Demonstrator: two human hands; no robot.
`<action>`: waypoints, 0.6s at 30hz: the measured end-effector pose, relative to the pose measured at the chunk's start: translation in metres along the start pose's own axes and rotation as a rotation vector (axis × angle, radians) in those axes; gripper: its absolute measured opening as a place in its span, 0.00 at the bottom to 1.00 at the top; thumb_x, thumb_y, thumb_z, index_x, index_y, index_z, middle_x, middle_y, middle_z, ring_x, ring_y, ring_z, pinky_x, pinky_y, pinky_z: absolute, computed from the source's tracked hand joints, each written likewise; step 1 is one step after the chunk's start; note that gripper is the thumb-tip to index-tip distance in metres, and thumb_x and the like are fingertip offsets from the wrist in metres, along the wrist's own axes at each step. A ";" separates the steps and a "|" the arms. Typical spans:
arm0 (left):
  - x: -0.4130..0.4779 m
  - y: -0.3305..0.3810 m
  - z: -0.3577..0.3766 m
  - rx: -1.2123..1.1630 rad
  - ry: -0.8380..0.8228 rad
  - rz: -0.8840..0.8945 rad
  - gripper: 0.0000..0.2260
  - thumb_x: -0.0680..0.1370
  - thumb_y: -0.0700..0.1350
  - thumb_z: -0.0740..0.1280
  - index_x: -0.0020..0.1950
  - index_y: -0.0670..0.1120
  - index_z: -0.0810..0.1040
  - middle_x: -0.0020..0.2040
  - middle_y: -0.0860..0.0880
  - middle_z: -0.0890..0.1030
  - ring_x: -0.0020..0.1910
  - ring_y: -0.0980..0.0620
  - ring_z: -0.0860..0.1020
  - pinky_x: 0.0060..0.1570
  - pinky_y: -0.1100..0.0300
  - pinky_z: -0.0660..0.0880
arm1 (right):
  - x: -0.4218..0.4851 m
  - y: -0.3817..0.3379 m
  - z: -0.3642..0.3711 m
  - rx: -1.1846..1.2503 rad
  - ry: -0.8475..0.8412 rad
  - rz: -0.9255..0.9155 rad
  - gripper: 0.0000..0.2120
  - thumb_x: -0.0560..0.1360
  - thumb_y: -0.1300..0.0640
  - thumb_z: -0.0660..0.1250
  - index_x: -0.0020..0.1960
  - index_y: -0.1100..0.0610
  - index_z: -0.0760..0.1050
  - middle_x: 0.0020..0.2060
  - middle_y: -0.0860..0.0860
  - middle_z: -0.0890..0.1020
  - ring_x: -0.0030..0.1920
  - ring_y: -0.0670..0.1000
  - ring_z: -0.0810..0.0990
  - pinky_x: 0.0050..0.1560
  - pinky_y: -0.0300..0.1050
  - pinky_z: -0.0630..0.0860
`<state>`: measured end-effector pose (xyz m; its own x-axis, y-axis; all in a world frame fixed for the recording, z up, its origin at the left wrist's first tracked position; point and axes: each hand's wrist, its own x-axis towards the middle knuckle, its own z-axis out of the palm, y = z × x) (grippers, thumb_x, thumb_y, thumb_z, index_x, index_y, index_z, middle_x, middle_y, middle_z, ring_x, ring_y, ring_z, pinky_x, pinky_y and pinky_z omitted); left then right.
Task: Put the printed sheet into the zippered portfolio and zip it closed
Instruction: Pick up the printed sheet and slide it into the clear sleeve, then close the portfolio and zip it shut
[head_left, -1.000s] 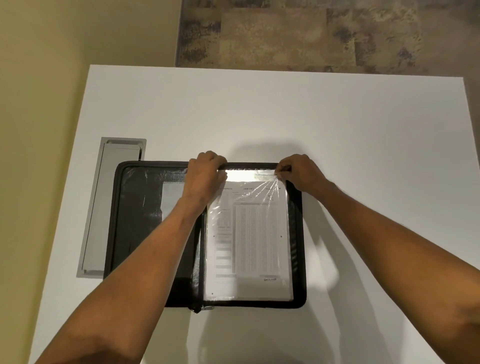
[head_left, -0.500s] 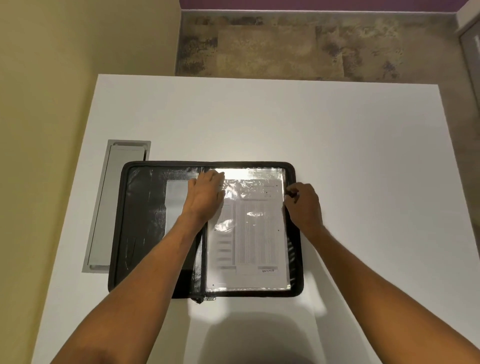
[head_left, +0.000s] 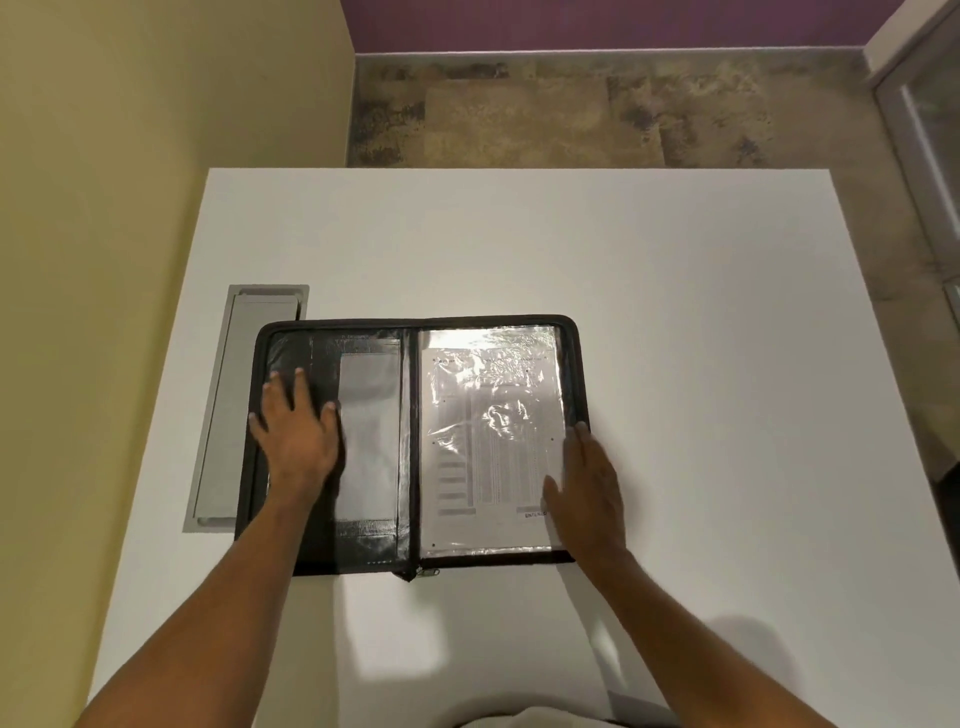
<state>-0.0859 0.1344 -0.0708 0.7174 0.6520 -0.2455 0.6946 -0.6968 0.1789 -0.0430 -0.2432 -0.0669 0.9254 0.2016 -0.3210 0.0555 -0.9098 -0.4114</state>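
Portfolio (head_left: 411, 441) lies open and flat on the white table (head_left: 675, 364), spine running away from the person, black zip border all round. Sheet (head_left: 493, 447) sits in the right half under a clear plastic sleeve; the plastic is wrinkled and throws glare near the top and middle. The print shows as columns of small figures, too fine to read, with one dark word at the lower edge partly covered. The left half is black inside, with a tall grey panel (head_left: 369, 441) set toward the spine. Left hand (head_left: 296, 431) rests flat on that black left half, palm down, fingers straight and spread, thumb tip at the grey panel's edge; it grips nothing. Right hand (head_left: 587, 493) lies along the portfolio's right border, fingers straight and together pointing away, thumb side over the sheet's lower right corner; also gripping nothing. Whether it presses or only touches, cannot tell. Zip pull (head_left: 425, 572) sits at the near end of the spine, just off the border; zip undone. A long grey hatch (head_left: 244, 405) is let into the table just left of the portfolio, its near part overlapped by the portfolio's left edge. Both forearms are bare. Yellow wall (head_left: 156, 130) to the left, mottled floor (head_left: 571, 114) beyond the table's far edge.
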 end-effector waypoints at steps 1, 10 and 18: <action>0.000 -0.010 -0.002 -0.021 -0.004 -0.054 0.30 0.85 0.55 0.59 0.84 0.46 0.56 0.83 0.36 0.55 0.82 0.35 0.54 0.78 0.32 0.52 | -0.006 -0.002 0.007 -0.055 -0.023 -0.070 0.37 0.81 0.51 0.64 0.84 0.56 0.51 0.84 0.53 0.51 0.84 0.53 0.52 0.83 0.50 0.53; -0.002 -0.048 -0.012 -0.028 -0.086 -0.235 0.25 0.85 0.55 0.61 0.76 0.41 0.64 0.69 0.32 0.74 0.69 0.30 0.72 0.68 0.32 0.70 | -0.042 -0.007 0.037 -0.188 -0.193 -0.115 0.36 0.84 0.48 0.58 0.84 0.51 0.40 0.83 0.55 0.36 0.84 0.54 0.37 0.84 0.53 0.42; -0.008 -0.036 -0.033 -0.079 0.060 -0.265 0.21 0.84 0.51 0.63 0.66 0.33 0.74 0.61 0.30 0.76 0.62 0.29 0.75 0.61 0.35 0.75 | -0.042 0.016 0.023 -0.204 -0.216 -0.122 0.36 0.85 0.46 0.58 0.84 0.51 0.41 0.83 0.54 0.37 0.83 0.53 0.36 0.84 0.51 0.44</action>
<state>-0.1153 0.1642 -0.0439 0.5108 0.8262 -0.2375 0.8586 -0.4762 0.1900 -0.0899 -0.2577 -0.0799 0.8076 0.3661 -0.4623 0.2554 -0.9238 -0.2853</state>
